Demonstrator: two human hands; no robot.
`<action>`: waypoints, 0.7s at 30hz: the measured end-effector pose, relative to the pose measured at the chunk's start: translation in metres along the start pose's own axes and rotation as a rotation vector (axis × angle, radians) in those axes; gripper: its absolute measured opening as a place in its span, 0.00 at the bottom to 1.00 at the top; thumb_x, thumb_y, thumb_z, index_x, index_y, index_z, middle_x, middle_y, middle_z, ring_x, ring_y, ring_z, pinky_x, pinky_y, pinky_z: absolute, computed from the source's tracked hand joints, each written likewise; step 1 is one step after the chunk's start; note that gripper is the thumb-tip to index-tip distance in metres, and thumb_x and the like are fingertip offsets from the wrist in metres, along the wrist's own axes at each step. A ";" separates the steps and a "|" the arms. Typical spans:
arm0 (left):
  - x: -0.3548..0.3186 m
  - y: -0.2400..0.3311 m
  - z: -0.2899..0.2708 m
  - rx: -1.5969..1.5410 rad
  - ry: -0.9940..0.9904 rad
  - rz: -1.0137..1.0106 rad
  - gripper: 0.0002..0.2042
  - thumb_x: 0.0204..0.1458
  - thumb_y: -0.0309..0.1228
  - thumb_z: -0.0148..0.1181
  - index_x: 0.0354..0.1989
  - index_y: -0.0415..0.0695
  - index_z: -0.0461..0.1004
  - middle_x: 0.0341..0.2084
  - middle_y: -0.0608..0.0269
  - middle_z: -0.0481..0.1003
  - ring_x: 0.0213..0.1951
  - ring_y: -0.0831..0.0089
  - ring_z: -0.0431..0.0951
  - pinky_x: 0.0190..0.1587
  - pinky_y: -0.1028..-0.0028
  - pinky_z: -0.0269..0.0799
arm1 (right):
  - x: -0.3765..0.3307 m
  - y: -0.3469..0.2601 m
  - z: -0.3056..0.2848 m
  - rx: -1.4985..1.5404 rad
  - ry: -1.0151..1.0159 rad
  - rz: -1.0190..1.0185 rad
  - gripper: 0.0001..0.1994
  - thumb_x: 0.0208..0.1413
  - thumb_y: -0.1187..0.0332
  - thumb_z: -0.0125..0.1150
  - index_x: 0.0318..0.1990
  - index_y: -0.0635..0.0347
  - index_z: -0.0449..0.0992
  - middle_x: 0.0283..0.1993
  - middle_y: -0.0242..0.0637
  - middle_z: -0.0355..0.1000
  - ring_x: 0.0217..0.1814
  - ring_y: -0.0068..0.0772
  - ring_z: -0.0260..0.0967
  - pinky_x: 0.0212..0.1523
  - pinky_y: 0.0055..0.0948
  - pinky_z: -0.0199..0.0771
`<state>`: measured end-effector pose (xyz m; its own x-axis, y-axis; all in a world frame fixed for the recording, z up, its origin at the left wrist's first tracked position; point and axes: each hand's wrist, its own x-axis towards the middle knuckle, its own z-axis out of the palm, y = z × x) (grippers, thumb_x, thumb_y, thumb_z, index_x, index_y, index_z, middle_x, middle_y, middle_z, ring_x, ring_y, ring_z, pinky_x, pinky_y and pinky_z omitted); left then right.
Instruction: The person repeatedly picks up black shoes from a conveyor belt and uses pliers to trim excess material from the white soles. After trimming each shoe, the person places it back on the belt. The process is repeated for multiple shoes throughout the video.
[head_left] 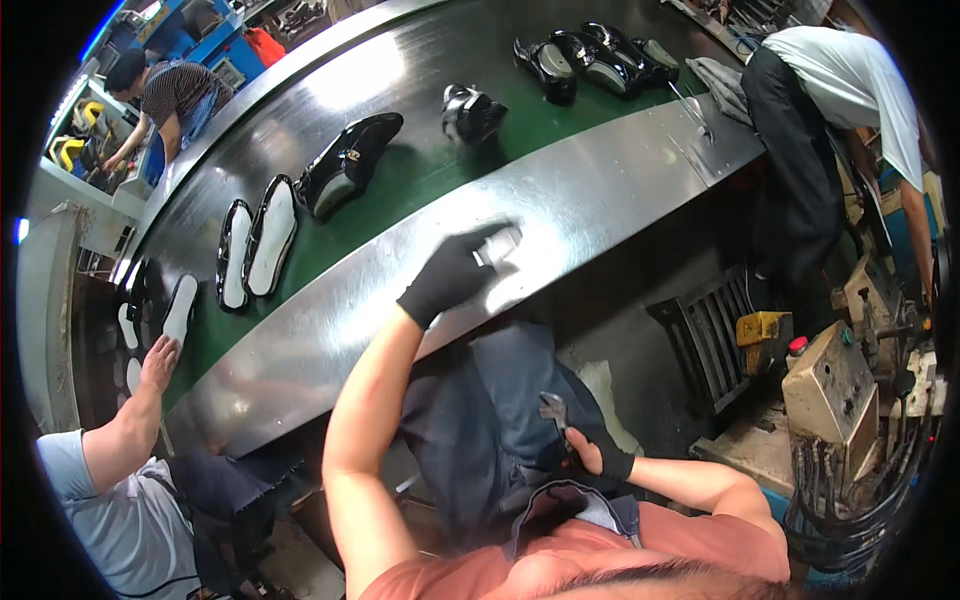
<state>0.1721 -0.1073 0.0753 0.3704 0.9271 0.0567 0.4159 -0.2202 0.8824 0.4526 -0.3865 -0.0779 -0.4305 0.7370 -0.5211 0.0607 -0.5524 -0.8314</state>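
Left hand: black glove, above or on the metal surface, fingers closed about a pale item; the item is blurred and glare lies behind it, so its kind cannot be told.

Right hand: black glove, thumb bare; closed on the handle of a wrench, held low before the dark apron, head pointing away from the body. The two hands are well apart.

Belt: green, running along the far side of the surface. On it, left to right:
- Pale sole, one, touched by a co-worker's hand at lower left.
- Black pair, two shoes side by side, white faces up.
- Buckled shoe, one, glossy black, lying on its side, gold-toned fitting.
- Blurred shoe, one, black, nearly straight beyond the left hand.
- Shoe group, several, glossy black, lying close together toward the far right.

Surface, right end: metal tool, thin, exact kind unclear; grey cloth just beside it.

Right side: worker in a white top, bending; control box, worn, with a red button; black hoses below.

Upper left: worker in stripes.
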 end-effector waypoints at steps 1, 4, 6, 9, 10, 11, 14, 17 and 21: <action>-0.004 0.006 -0.007 0.202 -0.326 0.019 0.20 0.48 0.29 0.64 0.51 0.42 0.76 0.46 0.54 0.79 0.45 0.67 0.77 0.50 0.70 0.71 | 0.006 -0.004 0.003 -0.002 -0.027 -0.009 0.27 0.68 0.48 0.40 0.32 0.64 0.74 0.27 0.34 0.71 0.27 0.27 0.71 0.31 0.28 0.74; -0.002 -0.060 -0.046 0.305 -0.026 0.002 0.19 0.49 0.33 0.65 0.50 0.43 0.75 0.43 0.53 0.79 0.45 0.64 0.78 0.51 0.69 0.71 | -0.006 -0.031 0.002 -0.127 -0.101 -0.034 0.28 0.68 0.48 0.38 0.33 0.65 0.75 0.27 0.35 0.73 0.28 0.27 0.72 0.31 0.29 0.73; 0.016 -0.085 -0.099 0.490 0.476 0.146 0.19 0.48 0.37 0.67 0.46 0.40 0.75 0.41 0.51 0.78 0.45 0.62 0.78 0.50 0.69 0.72 | -0.005 -0.036 0.003 -0.043 -0.125 -0.008 0.28 0.69 0.49 0.38 0.33 0.65 0.75 0.27 0.35 0.73 0.28 0.27 0.72 0.32 0.28 0.73; 0.026 -0.145 -0.185 0.908 0.796 -0.145 0.44 0.33 0.43 0.77 0.60 0.40 0.61 0.54 0.43 0.68 0.55 0.49 0.70 0.57 0.59 0.66 | 0.002 -0.023 -0.001 -0.092 -0.116 -0.062 0.26 0.69 0.51 0.39 0.32 0.65 0.75 0.27 0.34 0.73 0.28 0.26 0.71 0.32 0.28 0.73; 0.020 -0.163 -0.204 0.836 0.734 -0.306 0.48 0.31 0.42 0.78 0.63 0.41 0.56 0.56 0.43 0.66 0.57 0.48 0.68 0.59 0.58 0.65 | 0.004 -0.023 -0.002 -0.120 -0.114 -0.071 0.25 0.69 0.52 0.39 0.32 0.64 0.74 0.27 0.34 0.73 0.28 0.25 0.71 0.32 0.28 0.73; 0.014 -0.183 -0.223 0.760 0.670 -0.463 0.53 0.30 0.42 0.78 0.65 0.42 0.51 0.58 0.42 0.64 0.58 0.46 0.66 0.61 0.58 0.63 | 0.007 -0.025 -0.001 -0.148 -0.115 -0.080 0.25 0.69 0.52 0.39 0.32 0.64 0.74 0.27 0.34 0.73 0.28 0.25 0.71 0.32 0.27 0.73; 0.022 -0.182 -0.223 0.654 0.522 -0.624 0.54 0.31 0.40 0.78 0.67 0.43 0.48 0.57 0.41 0.65 0.60 0.44 0.65 0.61 0.57 0.63 | 0.003 -0.044 0.000 -0.157 -0.118 -0.025 0.23 0.70 0.54 0.39 0.33 0.63 0.74 0.27 0.32 0.72 0.27 0.23 0.70 0.32 0.25 0.73; 0.018 -0.152 -0.188 1.035 0.557 -0.258 0.49 0.33 0.39 0.77 0.65 0.44 0.54 0.55 0.40 0.64 0.56 0.42 0.67 0.58 0.56 0.66 | 0.002 -0.047 0.000 -0.152 -0.118 0.045 0.23 0.70 0.53 0.39 0.35 0.62 0.74 0.28 0.30 0.72 0.28 0.23 0.70 0.33 0.24 0.73; 0.006 -0.142 -0.136 1.012 0.499 0.222 0.42 0.38 0.41 0.74 0.62 0.43 0.59 0.54 0.40 0.61 0.55 0.41 0.64 0.58 0.48 0.63 | 0.004 -0.018 0.004 0.065 -0.091 0.138 0.23 0.69 0.51 0.39 0.37 0.61 0.73 0.32 0.29 0.70 0.30 0.22 0.68 0.33 0.24 0.73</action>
<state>0.0021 -0.0287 0.0136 0.2429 0.8047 0.5417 0.9429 -0.3270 0.0631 0.4459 -0.3752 -0.0644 -0.5021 0.6158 -0.6071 0.0673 -0.6721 -0.7374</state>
